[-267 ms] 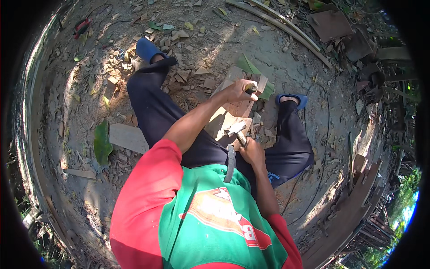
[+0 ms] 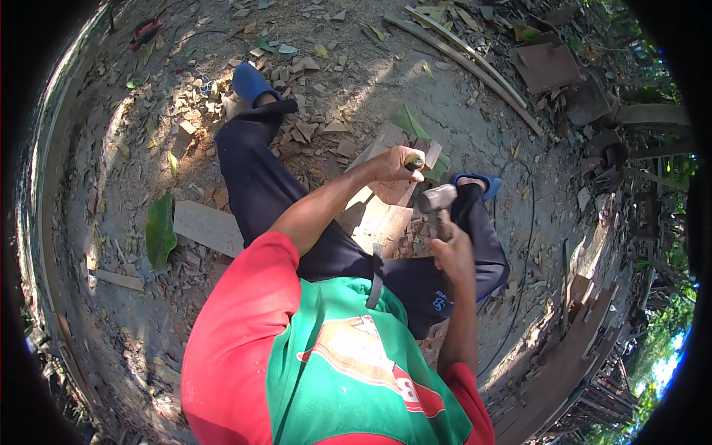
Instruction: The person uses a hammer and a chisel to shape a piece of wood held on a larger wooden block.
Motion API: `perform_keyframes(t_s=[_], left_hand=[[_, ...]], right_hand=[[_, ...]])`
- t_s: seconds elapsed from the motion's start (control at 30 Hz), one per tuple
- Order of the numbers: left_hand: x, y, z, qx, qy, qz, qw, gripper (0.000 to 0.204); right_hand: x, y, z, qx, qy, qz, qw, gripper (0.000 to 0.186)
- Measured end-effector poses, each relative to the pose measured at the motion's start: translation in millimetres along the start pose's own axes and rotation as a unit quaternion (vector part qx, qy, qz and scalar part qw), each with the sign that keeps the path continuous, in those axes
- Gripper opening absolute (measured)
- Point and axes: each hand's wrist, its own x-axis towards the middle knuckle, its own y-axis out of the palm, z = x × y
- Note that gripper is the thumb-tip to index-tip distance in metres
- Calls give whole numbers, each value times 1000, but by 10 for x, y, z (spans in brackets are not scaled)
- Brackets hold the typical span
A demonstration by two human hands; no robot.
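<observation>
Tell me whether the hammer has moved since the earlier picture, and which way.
Yes: the hammer has moved right. Its head overlapped the sunlit wood in the view before; now it is off to the wood's right.

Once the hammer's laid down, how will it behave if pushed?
The hammer is probably head-heavy: bulky, metallic-looking head on a slimmer handle. Likely stiff; no bend shows in the visible handle. The rounded head may rock, but the handle should limit rolling.
</observation>
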Motion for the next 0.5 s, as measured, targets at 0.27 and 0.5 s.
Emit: perform_keyframes(t_s=[0.27,0.5], left_hand=[[60,-83,139,-30,0,-7,1000,24],[-50,-36,134,0,-27,15,1000,26]], right_hand=[[-849,-1049,1530,125,-209,-224,944,19],[-1262,-1560,2067,238,-496,-180,815,7]])
